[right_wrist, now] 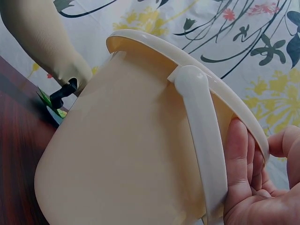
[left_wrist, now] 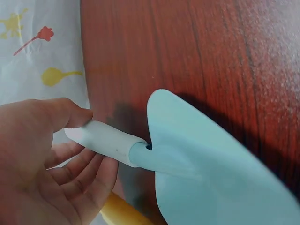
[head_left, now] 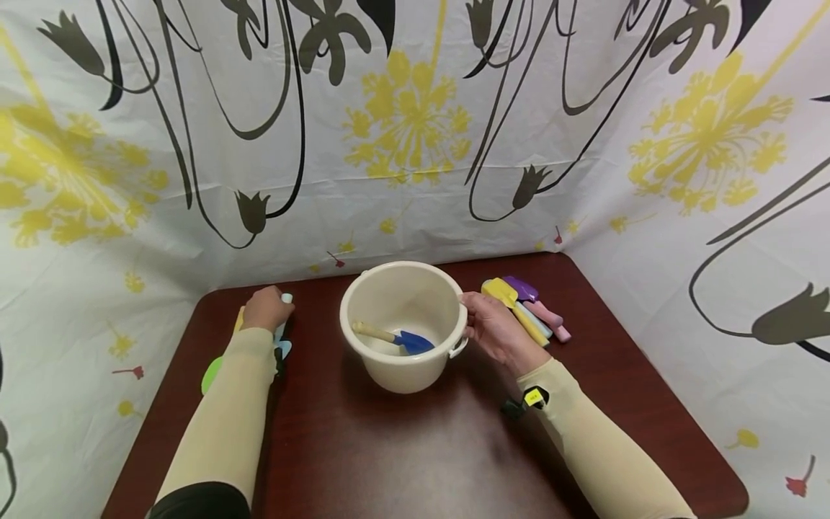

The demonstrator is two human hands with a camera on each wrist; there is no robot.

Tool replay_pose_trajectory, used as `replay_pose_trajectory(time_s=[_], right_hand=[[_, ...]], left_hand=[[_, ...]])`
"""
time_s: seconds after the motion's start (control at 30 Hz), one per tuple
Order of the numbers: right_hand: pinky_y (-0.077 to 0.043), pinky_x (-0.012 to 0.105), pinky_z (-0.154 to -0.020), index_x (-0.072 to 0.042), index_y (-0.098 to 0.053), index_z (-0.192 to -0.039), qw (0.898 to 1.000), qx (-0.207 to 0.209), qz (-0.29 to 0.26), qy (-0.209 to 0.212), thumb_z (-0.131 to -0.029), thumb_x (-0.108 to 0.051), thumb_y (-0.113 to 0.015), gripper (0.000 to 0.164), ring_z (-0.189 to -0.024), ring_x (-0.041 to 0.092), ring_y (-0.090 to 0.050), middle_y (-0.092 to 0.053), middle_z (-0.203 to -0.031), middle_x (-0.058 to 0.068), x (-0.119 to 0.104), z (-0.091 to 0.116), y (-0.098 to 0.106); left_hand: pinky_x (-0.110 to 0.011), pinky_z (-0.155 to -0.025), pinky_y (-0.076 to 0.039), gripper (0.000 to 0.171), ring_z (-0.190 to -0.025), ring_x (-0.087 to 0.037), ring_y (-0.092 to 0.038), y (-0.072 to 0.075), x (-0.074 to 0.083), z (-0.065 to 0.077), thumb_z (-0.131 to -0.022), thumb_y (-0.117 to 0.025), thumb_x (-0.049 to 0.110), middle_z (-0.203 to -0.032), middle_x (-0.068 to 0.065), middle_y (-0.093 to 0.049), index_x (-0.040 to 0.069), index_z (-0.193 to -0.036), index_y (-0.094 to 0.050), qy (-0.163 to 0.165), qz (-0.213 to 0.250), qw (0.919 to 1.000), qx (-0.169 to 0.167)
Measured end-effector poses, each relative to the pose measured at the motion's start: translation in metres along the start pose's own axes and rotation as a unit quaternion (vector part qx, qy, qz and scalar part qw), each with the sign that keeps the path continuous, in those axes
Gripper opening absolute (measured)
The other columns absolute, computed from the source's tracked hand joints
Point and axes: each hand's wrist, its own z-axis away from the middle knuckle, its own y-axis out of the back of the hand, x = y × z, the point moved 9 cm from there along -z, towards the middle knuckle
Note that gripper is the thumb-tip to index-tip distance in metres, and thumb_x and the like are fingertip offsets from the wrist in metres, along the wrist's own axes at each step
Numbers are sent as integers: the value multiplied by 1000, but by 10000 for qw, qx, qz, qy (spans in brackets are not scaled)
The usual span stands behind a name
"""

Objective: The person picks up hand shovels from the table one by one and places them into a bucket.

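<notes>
My left hand [head_left: 266, 310] pinches the white handle of a pale blue toy trowel [left_wrist: 197, 154] between thumb and fingers; its blade slants over the table in the left wrist view. A cream bucket [head_left: 405, 371] stands mid-table. On its right side, my right hand [head_left: 496, 328] grips the rim, thumb over the edge and fingers against the outer wall beside the white bucket handle [right_wrist: 199, 126]. Inside the bucket lies a small shovel [head_left: 415, 342] with a blue blade and a cream handle.
Right of the bucket lies a pile of toy tools: a yellow shovel [head_left: 499, 290], a purple one [head_left: 524, 288] and pink handles [head_left: 546, 315]. Partly behind the left forearm are a green piece [head_left: 210, 376] and a yellow tool [head_left: 238, 321]. A patterned curtain [head_left: 415, 216] borders the dark red-brown table [head_left: 389, 454].
</notes>
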Motion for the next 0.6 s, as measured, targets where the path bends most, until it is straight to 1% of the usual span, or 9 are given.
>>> replay_pose_trajectory(time_s=[0.07,0.17,0.2,0.23,0.3,0.37,0.4,0.47,0.6], right_hand=[[-61,25,-65,0,-75,-109,10000,19,1,21,-116,-14,-56,25,-82,17,-66,-69,-91,8,0,0,0],[-60,24,-63,-2,-75,-107,10000,58,-9,37,-116,-13,-55,25,-78,15,-66,-69,-89,6,0,0,0],[-60,24,-63,-2,-75,-106,10000,72,-17,45,-116,-13,-55,25,-78,15,-66,-69,-88,6,0,0,1],[-60,24,-63,-3,-75,-105,9999,85,-24,51,-115,-13,-55,25,-78,15,-66,-69,-88,6,0,0,1],[-60,24,-63,-3,-75,-105,10000,73,-32,61,-116,-13,-55,25,-78,15,-66,-69,-88,5,0,-1,1],[-61,24,-63,-2,-75,-106,9999,63,-58,64,-115,-13,-56,24,-78,15,-66,-69,-89,6,0,-1,1],[-61,24,-63,-1,-75,-107,9999,57,-69,70,-115,-13,-56,24,-79,15,-66,-69,-89,6,0,-1,1],[-61,24,-63,0,-74,-107,9999,45,-68,87,-115,-12,-55,24,-79,16,-66,-68,-90,7,0,-2,1],[-60,24,-62,1,-73,-108,9999,64,-61,107,-115,-12,-55,23,-78,15,-66,-68,-89,7,1,-2,2]], left_hand=[[-52,-78,-56,37,-89,-38,-65,4,3,3,-106,-67,24,-109,-28,-69,-10,-118,-64,-35,45,10000,-9],[-54,-82,-57,46,-95,-41,-67,9,4,5,-107,-65,28,-119,-32,-67,-13,-128,-62,-86,105,9999,-5],[-54,-81,-57,46,-95,-41,-66,10,4,5,-107,-65,29,-118,-31,-67,-12,-127,-62,-87,128,9999,37],[-53,-80,-56,44,-93,-40,-65,11,4,5,-107,-64,30,-114,-30,-66,-11,-124,-62,-94,167,9998,73],[-49,-71,-52,37,-80,-34,-58,14,4,5,-106,-63,30,-94,-23,-62,-6,-105,-61,-108,284,9994,171],[-44,-64,-44,33,-69,-28,-47,17,6,5,-105,-63,30,-76,-11,-49,3,-88,-53,-166,329,9988,307],[-42,-62,-40,34,-66,-25,-42,19,7,6,-104,-62,29,-71,-7,-42,7,-82,-48,-193,346,9986,352],[-41,-59,-36,37,-64,-24,-37,22,9,7,-103,-62,29,-67,-3,-34,11,-78,-41,-246,353,9982,423],[-42,-62,-40,33,-70,-27,-44,26,11,12,-104,-63,30,-75,-7,-44,9,-85,-46,-248,322,9979,495]])
